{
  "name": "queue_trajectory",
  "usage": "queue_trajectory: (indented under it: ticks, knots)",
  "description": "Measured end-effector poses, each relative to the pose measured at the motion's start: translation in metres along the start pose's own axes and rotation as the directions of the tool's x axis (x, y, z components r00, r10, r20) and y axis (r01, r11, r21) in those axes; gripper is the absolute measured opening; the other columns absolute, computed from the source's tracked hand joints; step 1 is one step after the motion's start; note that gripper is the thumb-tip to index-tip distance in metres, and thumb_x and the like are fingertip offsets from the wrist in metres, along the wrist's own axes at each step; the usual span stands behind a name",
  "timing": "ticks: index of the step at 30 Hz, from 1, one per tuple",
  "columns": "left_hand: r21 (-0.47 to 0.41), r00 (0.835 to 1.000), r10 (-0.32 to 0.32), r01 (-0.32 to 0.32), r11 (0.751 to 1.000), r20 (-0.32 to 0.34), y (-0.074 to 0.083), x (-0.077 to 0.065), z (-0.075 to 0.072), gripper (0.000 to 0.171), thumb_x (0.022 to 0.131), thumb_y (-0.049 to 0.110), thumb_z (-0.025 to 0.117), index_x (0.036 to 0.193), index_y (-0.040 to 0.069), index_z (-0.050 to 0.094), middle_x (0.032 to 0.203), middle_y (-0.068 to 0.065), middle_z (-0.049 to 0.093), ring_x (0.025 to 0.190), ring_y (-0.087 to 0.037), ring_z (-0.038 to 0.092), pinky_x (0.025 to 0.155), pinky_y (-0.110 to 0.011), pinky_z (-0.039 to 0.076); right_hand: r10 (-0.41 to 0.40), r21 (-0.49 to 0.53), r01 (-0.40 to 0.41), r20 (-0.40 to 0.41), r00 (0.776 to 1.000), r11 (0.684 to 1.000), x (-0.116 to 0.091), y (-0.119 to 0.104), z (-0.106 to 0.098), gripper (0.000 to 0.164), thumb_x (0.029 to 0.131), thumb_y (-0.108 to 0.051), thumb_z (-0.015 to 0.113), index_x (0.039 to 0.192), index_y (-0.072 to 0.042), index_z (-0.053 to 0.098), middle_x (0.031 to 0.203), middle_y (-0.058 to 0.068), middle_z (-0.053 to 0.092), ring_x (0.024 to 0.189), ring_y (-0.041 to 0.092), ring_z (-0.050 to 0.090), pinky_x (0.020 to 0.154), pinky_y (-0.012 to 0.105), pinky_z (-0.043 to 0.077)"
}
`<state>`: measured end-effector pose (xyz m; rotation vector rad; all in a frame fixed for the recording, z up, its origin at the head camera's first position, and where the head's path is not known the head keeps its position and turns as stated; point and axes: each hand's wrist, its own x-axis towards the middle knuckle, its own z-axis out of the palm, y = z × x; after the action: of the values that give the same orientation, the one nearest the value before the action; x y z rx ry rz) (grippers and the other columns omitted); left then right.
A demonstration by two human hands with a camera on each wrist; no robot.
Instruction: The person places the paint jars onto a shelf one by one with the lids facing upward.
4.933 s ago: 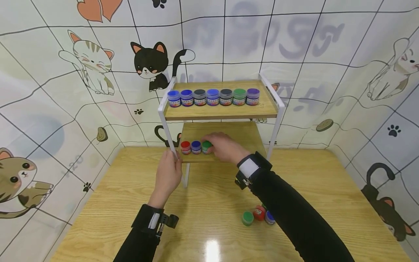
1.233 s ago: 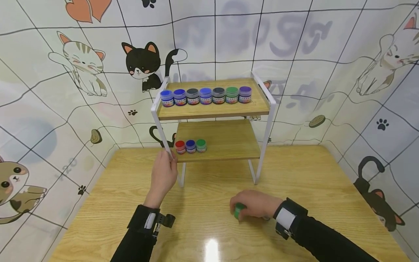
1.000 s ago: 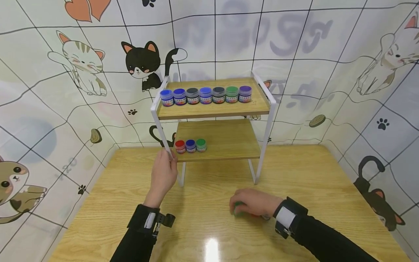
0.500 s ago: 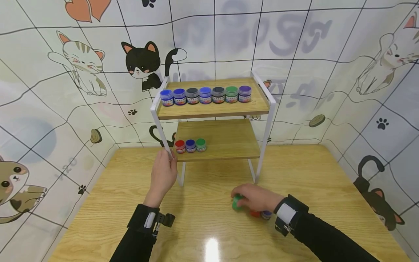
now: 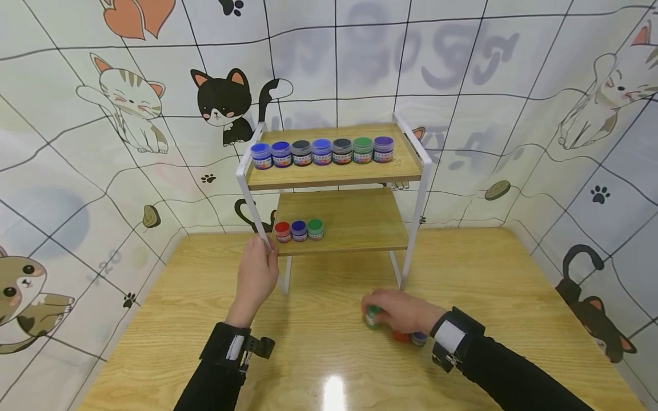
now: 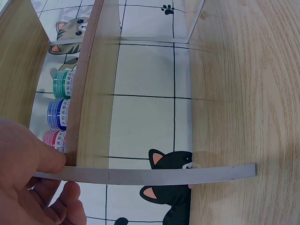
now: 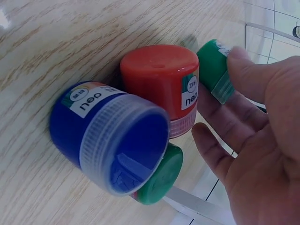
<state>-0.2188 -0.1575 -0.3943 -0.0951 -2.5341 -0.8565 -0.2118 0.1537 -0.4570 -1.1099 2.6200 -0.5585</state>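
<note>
My left hand (image 5: 258, 274) grips the white left leg (image 6: 140, 176) of a two-tier shelf rack, thumb on one side and fingers curled behind. On the table, my right hand (image 5: 398, 310) pinches a green paint jar (image 7: 215, 65) between thumb and fingers. Close to that hand are a red paint jar (image 7: 159, 70), a blue paint jar (image 7: 75, 122) with its lid towards the wrist camera, and a second green jar (image 7: 164, 176) partly hidden behind the blue one. In the head view the hand covers part of this group.
The lower shelf (image 5: 360, 220) bears a red jar (image 5: 283, 231), a blue jar (image 5: 299, 230) and a green jar (image 5: 316, 229) at its left. A row of several jars lines the upper shelf (image 5: 329, 180). The rack stands on a wooden table (image 5: 205, 342) before a cat-patterned backdrop.
My right hand let go of a green jar on the lower shelf, came down to the table and took hold of another green jar. My left hand keeps its grip on the leg.
</note>
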Motion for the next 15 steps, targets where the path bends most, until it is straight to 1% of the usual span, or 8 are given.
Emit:
queue_trajectory:
  ticks: [3, 5, 8, 15]
  knots:
    - [0.0, 1.0, 0.005, -0.005, 1.0, -0.003, -0.0005, -0.0005, 0.0007, 0.009, 0.096, 0.004, 0.055, 0.102, -0.002, 0.053, 0.087, -0.015, 0.053, 0.074, -0.027, 0.05, 0.061, -0.034, 0.04, 0.039, -0.005, -0.039, 0.002, 0.999, 0.999, -0.0008, -0.0006, -0.0001, 0.024, 0.092, -0.011, 0.065, 0.114, -0.015, 0.06, 0.11, -0.001, 0.062, 0.102, 0.016, 0.061, 0.088, 0.034, 0.052]
    - [-0.001, 1.0, 0.009, -0.009, 1.0, -0.006, -0.0006, -0.0006, 0.0011, 0.009, 0.095, 0.004, 0.055, 0.102, -0.002, 0.053, 0.087, -0.015, 0.053, 0.074, -0.027, 0.049, 0.061, -0.034, 0.039, 0.049, -0.003, -0.049, 0.004, 0.999, 0.999, -0.0014, -0.0012, -0.0013, 0.026, 0.091, -0.009, 0.065, 0.116, -0.014, 0.061, 0.112, 0.0, 0.062, 0.103, 0.018, 0.061, 0.088, 0.035, 0.053]
    - [-0.002, 1.0, 0.014, -0.014, 1.0, -0.008, -0.0005, -0.0006, 0.0012, 0.009, 0.095, 0.004, 0.055, 0.102, -0.002, 0.053, 0.087, -0.015, 0.053, 0.074, -0.027, 0.049, 0.061, -0.034, 0.039, 0.043, 0.0, -0.043, 0.002, 0.999, 0.999, -0.0017, -0.0015, -0.0034, 0.028, 0.089, -0.005, 0.066, 0.115, -0.015, 0.062, 0.113, 0.001, 0.062, 0.103, 0.019, 0.061, 0.088, 0.036, 0.053]
    - [0.001, 1.0, 0.014, -0.014, 1.0, -0.009, -0.0003, -0.0004, 0.0013, 0.009, 0.095, 0.004, 0.055, 0.101, -0.002, 0.053, 0.087, -0.015, 0.053, 0.075, -0.027, 0.049, 0.062, -0.035, 0.04, -0.007, 0.014, 0.007, -0.011, 1.0, 1.0, -0.001, 0.0009, -0.0061, 0.03, 0.087, 0.002, 0.066, 0.113, -0.014, 0.065, 0.113, 0.0, 0.063, 0.106, 0.019, 0.061, 0.091, 0.036, 0.053]
